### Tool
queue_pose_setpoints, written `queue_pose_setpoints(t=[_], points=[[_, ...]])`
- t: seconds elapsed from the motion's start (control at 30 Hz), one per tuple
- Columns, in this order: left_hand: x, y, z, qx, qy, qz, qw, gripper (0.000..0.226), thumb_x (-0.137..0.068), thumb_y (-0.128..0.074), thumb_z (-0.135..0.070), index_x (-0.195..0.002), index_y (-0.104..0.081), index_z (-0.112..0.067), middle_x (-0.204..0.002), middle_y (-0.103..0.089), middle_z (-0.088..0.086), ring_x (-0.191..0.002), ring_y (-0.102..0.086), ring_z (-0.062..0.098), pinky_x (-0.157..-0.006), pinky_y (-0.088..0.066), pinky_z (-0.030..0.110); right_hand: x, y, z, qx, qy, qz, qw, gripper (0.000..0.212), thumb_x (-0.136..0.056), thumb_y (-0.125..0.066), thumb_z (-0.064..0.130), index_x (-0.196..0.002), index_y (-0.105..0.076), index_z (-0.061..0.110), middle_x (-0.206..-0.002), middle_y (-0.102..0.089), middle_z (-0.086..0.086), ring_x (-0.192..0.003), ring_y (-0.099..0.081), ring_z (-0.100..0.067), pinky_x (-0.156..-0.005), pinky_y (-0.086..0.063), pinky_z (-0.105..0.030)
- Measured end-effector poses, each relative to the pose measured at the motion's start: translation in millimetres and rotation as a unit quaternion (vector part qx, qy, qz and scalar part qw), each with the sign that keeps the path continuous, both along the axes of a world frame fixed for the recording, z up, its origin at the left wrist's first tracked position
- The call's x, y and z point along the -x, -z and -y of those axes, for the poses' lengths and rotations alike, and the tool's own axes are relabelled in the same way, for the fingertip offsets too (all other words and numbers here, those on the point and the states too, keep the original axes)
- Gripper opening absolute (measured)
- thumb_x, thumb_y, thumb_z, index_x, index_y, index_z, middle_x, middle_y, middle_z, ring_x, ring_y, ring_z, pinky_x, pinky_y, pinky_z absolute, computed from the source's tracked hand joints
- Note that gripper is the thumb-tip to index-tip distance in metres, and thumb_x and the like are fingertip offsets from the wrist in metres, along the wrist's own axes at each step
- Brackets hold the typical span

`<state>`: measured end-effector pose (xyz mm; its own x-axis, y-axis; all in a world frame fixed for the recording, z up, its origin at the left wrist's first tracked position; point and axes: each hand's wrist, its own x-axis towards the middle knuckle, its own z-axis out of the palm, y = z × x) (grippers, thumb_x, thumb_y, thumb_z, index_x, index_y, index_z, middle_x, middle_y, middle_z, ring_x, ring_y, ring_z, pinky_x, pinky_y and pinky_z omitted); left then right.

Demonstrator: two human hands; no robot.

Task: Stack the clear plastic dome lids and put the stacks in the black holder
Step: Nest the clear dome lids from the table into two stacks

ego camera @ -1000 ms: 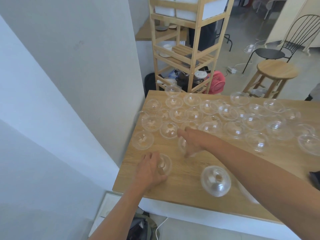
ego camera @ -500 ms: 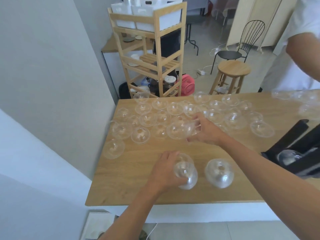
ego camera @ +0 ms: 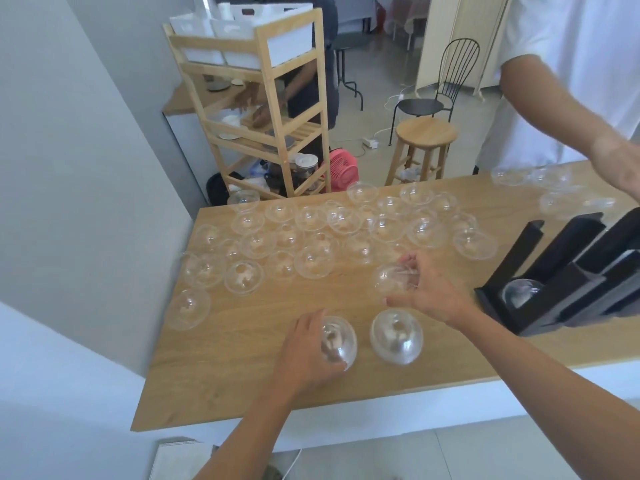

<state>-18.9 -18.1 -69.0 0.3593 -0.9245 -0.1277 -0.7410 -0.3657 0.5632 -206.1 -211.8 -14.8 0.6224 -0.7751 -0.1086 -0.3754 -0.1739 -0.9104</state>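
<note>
A dome lid [ego camera: 393, 280] is being carried back from the loose lids [ego camera: 313, 261] by the right hand [ego camera: 427, 296], which half a second ago was being pushed in among them toward the far side of the worktop [ego camera: 242, 375]. One more piece is thus being brought to the stacking, probably for the small stack [ego camera: 339, 341] that is being kept gripped by the left hand [ego camera: 308, 351] near the front edge. The right hand is being held half closed, with thumb and curled fingers pinching the lid. The left hand is being wrapped round its stack from the left. A second stack [ego camera: 396, 337] is being left standing just beside it, untouched. The black holder [ego camera: 568, 271], at the right, is only beginning to be filled: one domed stack [ego camera: 519, 292] is showing in a slot.
</note>
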Motion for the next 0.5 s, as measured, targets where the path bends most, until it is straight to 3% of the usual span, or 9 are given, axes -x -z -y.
queue_pose_setpoints(t=[0.13,0.23,0.37,0.5], points=[[0.1,2.3,1.5,-0.009,-0.005,-0.001,1.000,0.102,-0.067,-0.075,-0.048,-0.152,-0.024,-0.027,-0.150,-0.033,-0.007,-0.137,-0.027,0.014,-0.107,-0.032,0.029,16.3,18.1,-10.3,-0.027,-0.007,0.009,1.000,0.086,-0.057,-0.096,0.024,-0.123,-0.043,0.034,-0.125,-0.053,0.012,-0.118,-0.055,-0.010,-0.093,-0.048,-0.027],[-0.6,3.0,1.8,-0.021,-0.004,-0.009,1.000,0.104,-0.067,-0.075,-0.051,-0.153,-0.022,-0.028,-0.151,-0.031,-0.008,-0.138,-0.028,0.014,-0.108,-0.033,0.031,25.2,29.1,-22.7,-0.028,-0.011,0.015,0.999,0.096,-0.054,-0.097,0.032,-0.133,-0.042,0.035,-0.132,-0.054,0.016,-0.124,-0.051,0.002,-0.104,-0.042,-0.025],[-0.8,3.4,1.6,-0.028,-0.002,-0.005,1.000,0.104,-0.065,-0.074,-0.054,-0.153,-0.023,-0.028,-0.150,-0.032,-0.008,-0.136,-0.032,0.014,-0.109,-0.036,0.031,31.3,45.3,-39.5,0.008,-0.019,-0.009,1.000,0.097,-0.050,-0.093,0.045,-0.133,-0.043,0.037,-0.130,-0.051,0.027,-0.121,-0.047,0.011,-0.095,-0.038,-0.013],[-0.1,2.9,2.1,-0.027,-0.001,-0.006,1.000,0.104,-0.066,-0.074,-0.054,-0.152,-0.023,-0.027,-0.150,-0.032,-0.008,-0.137,-0.031,0.014,-0.110,-0.035,0.033,39.3,63.8,-43.8,0.051,-0.033,-0.050,0.997,0.100,-0.052,-0.092,0.050,-0.135,-0.037,0.038,-0.134,-0.047,0.021,-0.121,-0.049,0.001,-0.094,-0.038,-0.014]])
